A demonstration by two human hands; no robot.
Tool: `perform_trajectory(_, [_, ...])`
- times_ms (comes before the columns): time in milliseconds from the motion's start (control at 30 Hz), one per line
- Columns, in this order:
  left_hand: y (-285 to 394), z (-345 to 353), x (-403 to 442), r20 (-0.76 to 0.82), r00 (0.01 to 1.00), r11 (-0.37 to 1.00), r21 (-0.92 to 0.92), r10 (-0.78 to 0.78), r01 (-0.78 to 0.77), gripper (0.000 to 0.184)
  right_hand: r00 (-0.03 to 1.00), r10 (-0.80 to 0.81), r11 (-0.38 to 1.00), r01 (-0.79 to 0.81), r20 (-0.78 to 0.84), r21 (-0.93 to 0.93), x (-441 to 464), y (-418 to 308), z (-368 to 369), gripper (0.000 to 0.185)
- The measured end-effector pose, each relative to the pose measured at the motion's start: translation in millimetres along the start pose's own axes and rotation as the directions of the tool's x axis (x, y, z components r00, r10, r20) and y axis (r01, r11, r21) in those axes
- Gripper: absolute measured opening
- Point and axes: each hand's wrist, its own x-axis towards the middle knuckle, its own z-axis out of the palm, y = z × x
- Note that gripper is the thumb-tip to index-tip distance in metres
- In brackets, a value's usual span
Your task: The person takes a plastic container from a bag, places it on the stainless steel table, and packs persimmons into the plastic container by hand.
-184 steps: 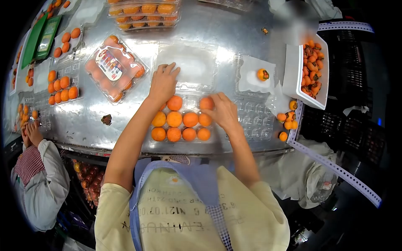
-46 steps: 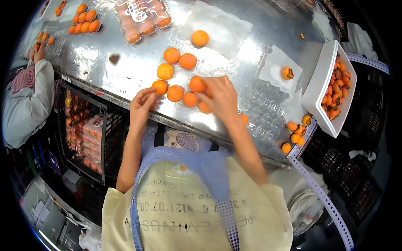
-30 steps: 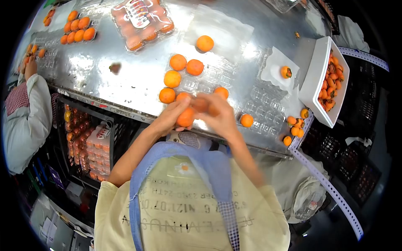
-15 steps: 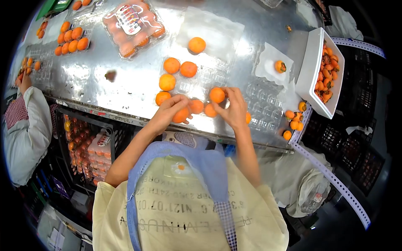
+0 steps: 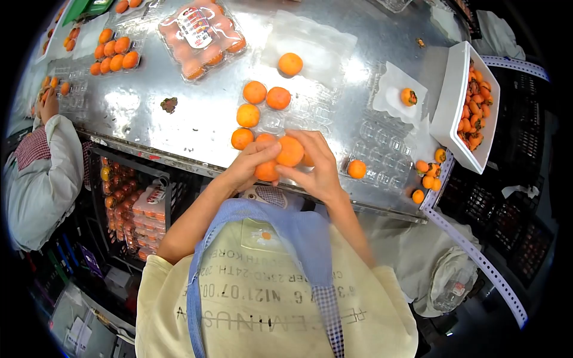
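Note:
My left hand (image 5: 246, 169) is closed around an orange persimmon (image 5: 266, 172) near the table's front edge. My right hand (image 5: 319, 170) grips a second persimmon (image 5: 290, 152) between thumb and fingers, right beside the first. Behind the hands lies a clear plastic tray (image 5: 272, 123) with several persimmons in its cups, such as the one at its upper left (image 5: 255, 92). Part of another persimmon shows between my right thumb and fingers, and the front of the tray is hidden by my hands.
To the right, another clear tray (image 5: 382, 156) holds one persimmon (image 5: 357, 169). A white box (image 5: 444, 98) of small persimmons stands at the table's right edge, loose fruit beside it. A sealed pack (image 5: 203, 51) lies at the back. A co-worker's sleeve (image 5: 62, 155) is at far left.
My right hand has moved left with its persimmon, bringing it against the one in my left hand. The table view has shifted slightly right.

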Motion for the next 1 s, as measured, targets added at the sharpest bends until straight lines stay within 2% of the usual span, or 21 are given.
perform_trajectory(33, [1, 4, 0, -0.032, 0.999, 0.999, -0.038, 0.031, -0.032, 0.057, 1.000, 0.004, 1.000, -0.005, 0.019, 0.021, -1, 3, 1, 0.045])
perform_trajectory(67, [2, 11, 1, -0.064, 0.996, 0.995, -0.075, 0.060, -0.065, 0.060, 0.989, 0.136, 0.968, -0.121, -0.056, 0.221, -5, 8, 5, 0.045])
perform_trajectory(133, [8, 23, 4, -0.129, 0.984, 0.983, -0.120, 0.121, -0.137, 0.065, 0.902, 0.415, 0.754, -0.269, -0.117, 0.599, -13, 20, 13, 0.046])
perform_trajectory(233, [12, 30, 8, -0.210, 0.960, 0.970, -0.122, 0.182, -0.211, 0.069, 0.896, 0.429, 0.798, -0.315, -0.116, 0.514, -12, 28, 8, 0.048])
perform_trajectory(267, [12, 30, 10, -0.229, 0.956, 0.971, -0.107, 0.184, -0.213, 0.070, 0.876, 0.481, 0.687, -0.407, 0.044, 0.603, -15, 21, 4, 0.050])
perform_trajectory(300, [12, 31, 11, -0.247, 0.951, 0.972, -0.092, 0.187, -0.215, 0.070, 0.933, 0.360, 0.856, -0.334, 0.010, 0.395, -11, 15, 3, 0.050])
perform_trajectory(333, [13, 34, 12, -0.268, 0.948, 0.981, -0.045, 0.171, -0.189, 0.071, 0.973, 0.230, 0.960, -0.228, 0.007, 0.162, -7, 10, 4, 0.051])
perform_trajectory(367, [15, 41, 12, -0.287, 0.946, 0.987, 0.003, 0.154, -0.160, 0.071, 0.994, 0.101, 0.992, -0.098, 0.035, -0.080, -6, 9, 4, 0.051])
perform_trajectory(500, [7, 39, 18, -0.283, 0.953, 0.990, 0.121, 0.107, -0.075, 0.073, 0.965, 0.247, 0.967, -0.252, 0.091, 0.036, -9, 18, -2, 0.050])
perform_trajectory(600, [11, 40, 20, -0.204, 0.975, 0.994, 0.075, 0.092, -0.079, 0.074, 0.970, 0.225, 0.972, -0.230, 0.088, 0.050, -11, 25, -13, 0.050])
perform_trajectory(700, [12, 44, 25, -0.171, 0.973, 0.986, 0.089, 0.157, -0.143, 0.072, 0.970, 0.237, 0.954, -0.243, 0.057, 0.174, -19, 41, -18, 0.050])
perform_trajectory(800, [9, 38, 27, -0.211, 0.963, 0.979, 0.152, 0.168, -0.137, 0.070, 0.888, 0.453, 0.747, -0.429, 0.084, 0.508, -30, 56, -25, 0.053])
perform_trajectory(833, [8, 37, 27, -0.244, 0.951, 0.976, 0.157, 0.187, -0.151, 0.068, 0.879, 0.475, 0.697, -0.404, 0.040, 0.592, -31, 59, -32, 0.050])
perform_trajectory(900, [16, 37, 20, -0.272, 0.942, 0.973, 0.173, 0.197, -0.154, 0.067, 0.821, 0.561, 0.436, -0.401, 0.105, 0.806, -38, 79, -56, 0.045])
perform_trajectory(967, [14, 26, 15, -0.302, 0.933, 0.975, 0.162, 0.197, -0.154, 0.064, 0.758, 0.614, 0.498, -0.155, -0.220, 0.853, -40, 101, -79, 0.043])
perform_trajectory(1000, [11, 19, 14, -0.309, 0.924, 0.969, 0.164, 0.227, -0.184, 0.062, 0.712, 0.622, 0.517, -0.062, -0.325, 0.854, -37, 109, -103, 0.046])
